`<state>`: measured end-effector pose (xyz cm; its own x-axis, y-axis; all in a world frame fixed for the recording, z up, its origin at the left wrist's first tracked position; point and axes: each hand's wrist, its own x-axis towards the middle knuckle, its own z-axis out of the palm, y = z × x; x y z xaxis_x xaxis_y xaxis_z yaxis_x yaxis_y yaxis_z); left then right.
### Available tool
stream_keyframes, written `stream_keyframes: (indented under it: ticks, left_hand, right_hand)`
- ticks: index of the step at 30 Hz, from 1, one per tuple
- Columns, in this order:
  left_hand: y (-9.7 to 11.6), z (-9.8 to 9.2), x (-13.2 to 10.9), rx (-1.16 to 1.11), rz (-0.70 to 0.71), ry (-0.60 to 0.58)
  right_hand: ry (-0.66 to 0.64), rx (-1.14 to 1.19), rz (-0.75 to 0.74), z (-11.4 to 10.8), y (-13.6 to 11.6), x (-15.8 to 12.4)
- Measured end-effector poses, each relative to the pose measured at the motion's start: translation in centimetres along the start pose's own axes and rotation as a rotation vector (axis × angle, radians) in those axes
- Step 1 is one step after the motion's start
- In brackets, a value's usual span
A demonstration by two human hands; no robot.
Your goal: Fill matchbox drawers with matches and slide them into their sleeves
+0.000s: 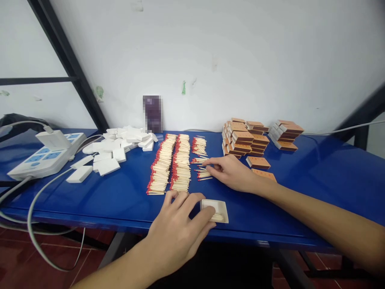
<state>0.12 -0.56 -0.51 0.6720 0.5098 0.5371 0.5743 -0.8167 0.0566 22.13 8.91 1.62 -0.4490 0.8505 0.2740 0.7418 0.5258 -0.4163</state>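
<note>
My left hand (183, 228) grips a small white matchbox tray (224, 208) at the table's front edge. Its thumb lies inside the tray, over some matches (217, 217). My right hand (230, 172) reaches in from the right, fingertips bent down together on a loose group of red-tipped matches (203, 174). What exactly lies between those fingers is partly hidden. A smaller match pile (199, 146) sits just beyond them. Two long rows of matches, a left row (162, 164) and a right row (181, 162), run away from me beside my left hand.
White empty-looking trays (120, 144) are heaped at the back left, near a power strip (49, 154) with cables. Orange matchboxes (243, 138) are stacked at the back right, with another stack (287, 130) beyond. Single boxes (258, 162) lie near my right forearm on the blue table (325, 172).
</note>
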Motion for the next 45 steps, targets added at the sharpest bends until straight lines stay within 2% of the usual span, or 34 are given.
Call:
stream_keyframes:
  ticks: [5, 8, 10, 13, 16, 20, 30, 40, 45]
  left_hand:
    - [0.0, 0.0, 0.0, -0.003, -0.003, -0.012]
    - [0.0, 0.0, -0.1, -0.003, 0.000, -0.012]
    - [0.0, 0.0, -0.1, -0.001, -0.001, -0.010]
    - [0.0, 0.1, 0.0, 0.002, 0.002, -0.005]
    - [0.0, 0.1, 0.0, 0.008, 0.001, -0.003]
    - [0.0, 0.0, -0.1, 0.021, 0.000, -0.003]
    - [0.0, 0.1, -0.1, 0.008, 0.001, -0.003]
    - [-0.1, 0.1, -0.1, 0.016, -0.001, 0.004]
    - [0.1, -0.1, -0.1, -0.006, -0.025, -0.037]
  right_hand:
    - [-0.015, 0.060, -0.033, -0.1, 0.4, -0.2]
    - [0.019, 0.031, -0.042, -0.2, 0.4, -0.4]
    - [0.040, -0.005, -0.120, -0.2, 0.3, -0.5]
    - [-0.014, -0.039, -0.277, -0.2, -0.1, -0.7]
    - [-0.058, -0.098, -0.328, -0.2, -0.5, -0.9]
    - [-0.064, -0.170, -0.314, 0.0, -0.7, -0.9]
    - [-0.030, -0.051, -0.246, 0.0, -0.3, -1.1]
    - [-0.056, -0.036, -0.162, -0.2, -0.6, -1.1]
    - [-0.066, -0.084, -0.163, -0.2, -0.6, -1.3]
